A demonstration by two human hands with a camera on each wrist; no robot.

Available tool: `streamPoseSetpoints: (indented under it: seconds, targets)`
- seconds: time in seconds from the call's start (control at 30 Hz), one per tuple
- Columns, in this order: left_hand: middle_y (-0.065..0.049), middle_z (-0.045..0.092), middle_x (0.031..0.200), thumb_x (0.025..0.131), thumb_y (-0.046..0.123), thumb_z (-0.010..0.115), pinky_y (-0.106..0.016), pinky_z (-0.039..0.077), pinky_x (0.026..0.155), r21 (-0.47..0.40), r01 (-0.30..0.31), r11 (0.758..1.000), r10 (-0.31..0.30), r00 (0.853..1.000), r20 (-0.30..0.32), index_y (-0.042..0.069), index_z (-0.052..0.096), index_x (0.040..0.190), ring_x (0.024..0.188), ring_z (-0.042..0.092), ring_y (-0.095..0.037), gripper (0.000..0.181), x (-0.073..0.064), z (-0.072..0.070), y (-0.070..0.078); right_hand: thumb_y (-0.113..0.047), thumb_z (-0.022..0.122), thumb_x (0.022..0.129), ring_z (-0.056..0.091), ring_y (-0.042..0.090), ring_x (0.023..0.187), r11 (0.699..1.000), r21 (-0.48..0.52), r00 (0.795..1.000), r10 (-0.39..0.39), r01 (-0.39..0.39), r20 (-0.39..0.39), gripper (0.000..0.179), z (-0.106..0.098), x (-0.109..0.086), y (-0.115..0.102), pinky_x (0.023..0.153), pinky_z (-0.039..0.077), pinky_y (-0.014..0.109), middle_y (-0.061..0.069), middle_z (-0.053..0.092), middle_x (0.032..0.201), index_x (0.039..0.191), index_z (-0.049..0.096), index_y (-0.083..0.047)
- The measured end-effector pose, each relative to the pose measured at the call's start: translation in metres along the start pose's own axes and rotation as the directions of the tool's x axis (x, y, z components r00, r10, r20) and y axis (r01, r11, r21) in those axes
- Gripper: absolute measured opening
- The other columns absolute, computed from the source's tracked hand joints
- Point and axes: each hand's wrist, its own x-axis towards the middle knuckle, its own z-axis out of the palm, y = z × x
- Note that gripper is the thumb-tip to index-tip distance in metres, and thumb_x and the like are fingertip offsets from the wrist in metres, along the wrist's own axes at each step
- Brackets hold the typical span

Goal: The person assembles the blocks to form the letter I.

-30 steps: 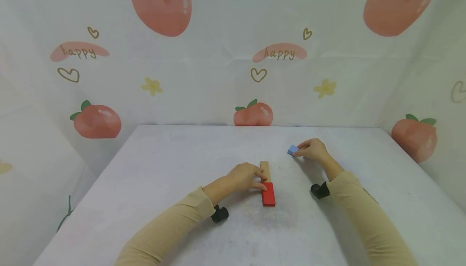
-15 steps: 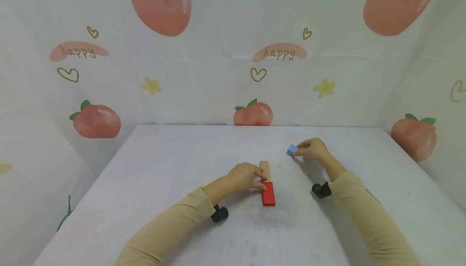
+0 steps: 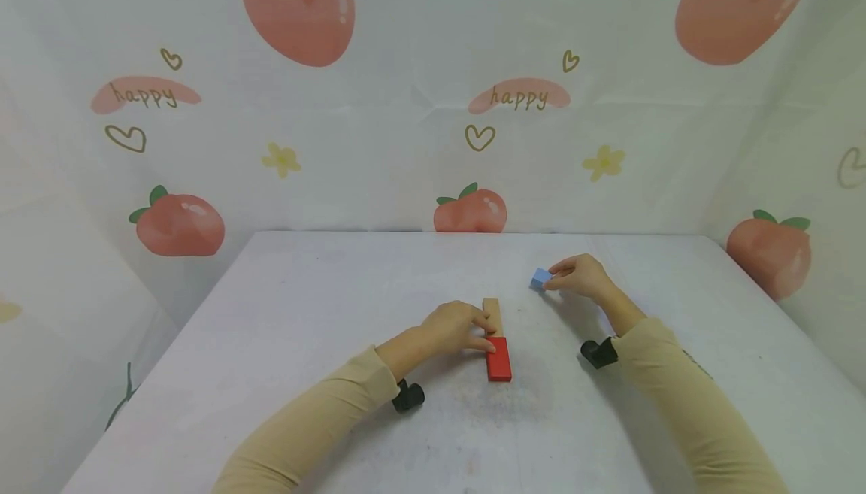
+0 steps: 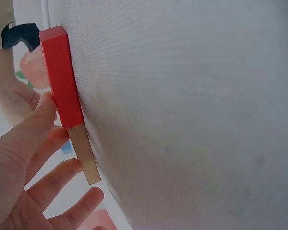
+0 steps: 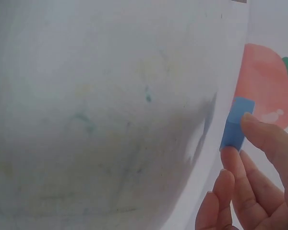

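In the head view, a red rectangular block [image 3: 499,362] and a narrower plain wooden block [image 3: 495,316] lie end to end on the white table. My left hand [image 3: 455,327] rests against their left side, the thumb touching the red block and other fingers at the wooden one. The left wrist view shows this hand [image 4: 26,167] spread loosely along both blocks. Farther back and to the right, my right hand [image 3: 583,277] pinches a small blue block [image 3: 540,278] between thumb and fingers. In the right wrist view the blue block [image 5: 237,122] appears held off the table.
The white table [image 3: 325,283] ends at a fabric backdrop [image 3: 379,140] printed with peaches and hearts. A black wrist device [image 3: 409,397] sits under the left cuff, another black device [image 3: 598,353] by the right cuff. A green cord [image 3: 124,396] hangs at the left edge.
My right hand has shifted slightly left with the blue block. The left hand and the two blocks beside it stay in place.
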Motion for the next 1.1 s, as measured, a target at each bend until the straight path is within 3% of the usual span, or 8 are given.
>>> streamPoseSetpoints:
  seconds: [0.33,0.67,1.1]
  targets:
    - [0.001,0.062,0.128,0.08,0.04,0.07,-0.034,0.043,0.103,0.0,-0.001,1.0,0.001,1.0,-0.006,0.022,0.07,0.112,0.121,0.055,-0.019,0.036,0.001,0.0,0.0,-0.02,0.075,0.077,0.058,0.009,0.077,1.0,0.019,1.0,0.001,-0.001,0.027,0.044,0.003,-0.002,-0.009,0.066,0.044,0.019,0.013,0.072,0.089,0.109,0.065,0.008]
    - [0.001,0.062,0.127,0.08,0.039,0.071,-0.034,0.044,0.102,-0.013,-0.005,1.0,0.004,1.0,-0.007,0.022,0.071,0.111,0.121,0.056,-0.019,0.035,0.0,-0.001,0.0,-0.022,0.074,0.078,0.057,0.017,0.083,1.0,0.006,0.998,0.028,-0.028,0.05,0.043,0.01,0.002,-0.011,0.069,0.045,0.022,0.012,0.069,0.089,0.11,0.064,0.006]
    - [0.0,0.064,0.124,0.079,0.038,0.072,-0.033,0.044,0.101,-0.02,-0.033,0.999,0.033,0.999,-0.019,0.02,0.072,0.109,0.118,0.057,-0.019,0.035,0.001,-0.001,-0.002,-0.019,0.075,0.077,0.058,0.016,0.081,0.999,0.012,0.998,-0.049,0.049,0.046,0.04,0.015,0.004,-0.018,0.066,0.044,0.02,0.014,0.071,0.088,0.106,0.066,0.006]
